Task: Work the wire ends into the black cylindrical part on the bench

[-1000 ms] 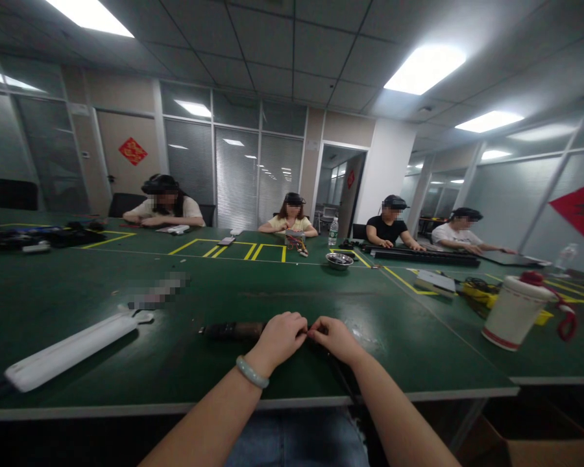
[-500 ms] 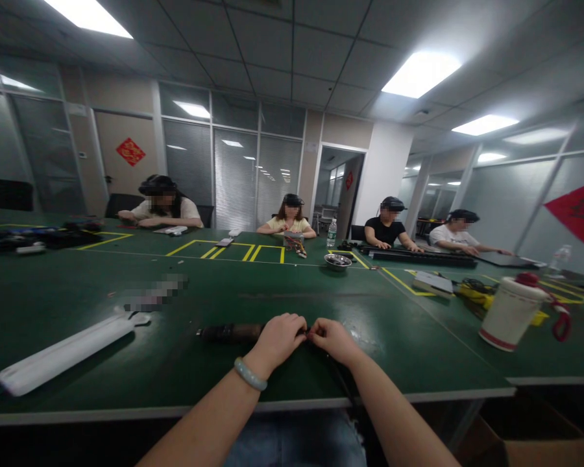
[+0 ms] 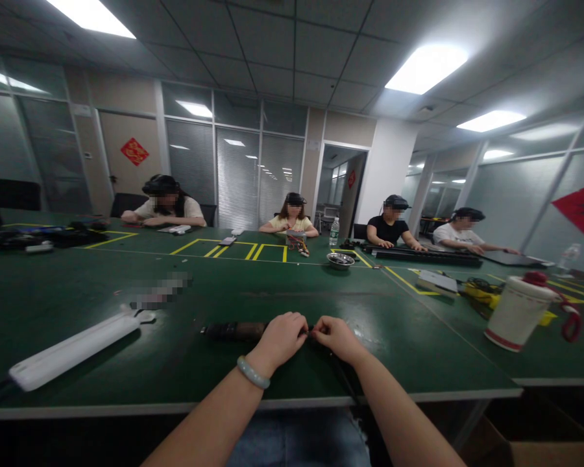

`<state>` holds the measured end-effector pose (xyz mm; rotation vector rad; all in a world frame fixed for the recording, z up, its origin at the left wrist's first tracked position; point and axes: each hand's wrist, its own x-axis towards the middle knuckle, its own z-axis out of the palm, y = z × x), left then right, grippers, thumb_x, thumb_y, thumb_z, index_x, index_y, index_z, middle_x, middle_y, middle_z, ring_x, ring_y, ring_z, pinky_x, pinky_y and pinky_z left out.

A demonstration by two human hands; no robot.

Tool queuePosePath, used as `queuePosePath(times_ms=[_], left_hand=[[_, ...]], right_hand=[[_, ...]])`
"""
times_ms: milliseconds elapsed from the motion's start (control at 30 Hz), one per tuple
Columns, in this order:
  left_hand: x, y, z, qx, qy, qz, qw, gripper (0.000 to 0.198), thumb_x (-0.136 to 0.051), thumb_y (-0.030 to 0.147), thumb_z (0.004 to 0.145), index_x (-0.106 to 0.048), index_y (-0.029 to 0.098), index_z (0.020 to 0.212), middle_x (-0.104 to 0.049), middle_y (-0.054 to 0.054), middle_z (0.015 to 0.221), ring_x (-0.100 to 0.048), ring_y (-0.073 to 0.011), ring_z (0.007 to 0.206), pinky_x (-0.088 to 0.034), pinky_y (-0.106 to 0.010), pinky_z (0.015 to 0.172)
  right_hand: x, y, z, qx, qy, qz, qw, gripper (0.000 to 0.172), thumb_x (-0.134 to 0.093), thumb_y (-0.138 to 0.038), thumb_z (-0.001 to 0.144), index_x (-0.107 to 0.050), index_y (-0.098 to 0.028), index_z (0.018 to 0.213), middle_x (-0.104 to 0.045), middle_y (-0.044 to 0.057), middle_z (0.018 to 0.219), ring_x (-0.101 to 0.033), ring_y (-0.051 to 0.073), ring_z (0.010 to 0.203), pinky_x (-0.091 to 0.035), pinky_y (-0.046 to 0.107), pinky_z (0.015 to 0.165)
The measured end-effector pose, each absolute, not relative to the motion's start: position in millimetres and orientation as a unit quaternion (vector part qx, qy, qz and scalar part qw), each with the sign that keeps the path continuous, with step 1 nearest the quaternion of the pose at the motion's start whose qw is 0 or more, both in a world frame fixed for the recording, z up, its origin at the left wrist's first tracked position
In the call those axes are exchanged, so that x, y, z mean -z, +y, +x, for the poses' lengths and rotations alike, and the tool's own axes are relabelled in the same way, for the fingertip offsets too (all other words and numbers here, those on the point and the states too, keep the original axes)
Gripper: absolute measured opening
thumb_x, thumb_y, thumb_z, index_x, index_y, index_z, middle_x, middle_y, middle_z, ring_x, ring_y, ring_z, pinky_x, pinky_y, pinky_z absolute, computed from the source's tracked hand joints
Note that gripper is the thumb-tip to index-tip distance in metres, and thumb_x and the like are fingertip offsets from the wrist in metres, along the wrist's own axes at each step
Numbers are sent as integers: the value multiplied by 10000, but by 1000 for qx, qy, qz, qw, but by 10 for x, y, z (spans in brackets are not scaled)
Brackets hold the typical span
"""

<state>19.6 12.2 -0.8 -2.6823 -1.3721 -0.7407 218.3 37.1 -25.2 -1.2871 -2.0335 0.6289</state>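
Observation:
My left hand (image 3: 282,337) and my right hand (image 3: 335,337) meet fingertip to fingertip over the green table (image 3: 224,363). Both are curled shut. A dark tube-like tool (image 3: 228,331) lies on the table and runs under my left hand, which seems to grip its near end. My right hand pinches something small at that end; I cannot make it out. A thin dark cord (image 3: 343,379) trails from the hands toward the table's near edge. A pale bracelet (image 3: 253,373) sits on my left wrist.
A long white power strip (image 3: 73,350) lies at the left. A white jug with a red lid (image 3: 518,311) stands at the right, by yellow parts (image 3: 481,292). A metal bowl (image 3: 339,260) sits mid-table. Several people (image 3: 292,217) work along the far side.
The hands stay together at the same spot with only slight finger motion. The view has shifted a little; nothing on the table has moved.

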Motion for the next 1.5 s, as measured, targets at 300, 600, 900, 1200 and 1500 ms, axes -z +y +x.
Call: queuePosePath(times_ms=[300,600,900,1200,1500], left_hand=[[-2,110,186,233,-430,-871,38,35,-569,229,856,-556,201,871,-595,-21,908,-538,-183,872,-399,-306,767],[-27,88,195,224,-429,-873,55,33,-527,187,856,-551,206,866,-587,-30,904,-539,-187,877,-404,-313,762],[-22,91,206,229,-435,-870,45,91,-551,167,836,-554,211,915,-600,-27,926,-547,-189,905,-403,-311,789],[-38,82,212,226,-441,-867,47,50,-540,192,848,-583,201,872,-605,-34,912,-552,-188,898,-409,-317,798],[-42,84,218,256,-431,-863,56,35,-552,188,841,-581,191,822,-594,-34,888,-537,-189,883,-398,-327,797]], right_hand=[[208,342,2174,-239,-779,-479,327,75,-608,-241,750,-613,-166,743,-598,-26,660,-517,95,613,-370,192,555],[232,345,2163,-237,-780,-484,318,86,-613,-259,764,-628,-174,766,-611,-26,666,-521,98,609,-370,198,551],[212,333,2150,-249,-775,-484,322,146,-600,-315,793,-622,-173,764,-616,-23,651,-526,99,597,-376,199,543],[240,346,2150,-228,-782,-486,318,118,-598,-287,785,-632,-176,763,-618,-25,667,-528,100,611,-379,199,558],[243,358,2137,-221,-783,-489,314,120,-617,-297,776,-639,-180,762,-619,-27,668,-524,99,611,-373,204,563]])
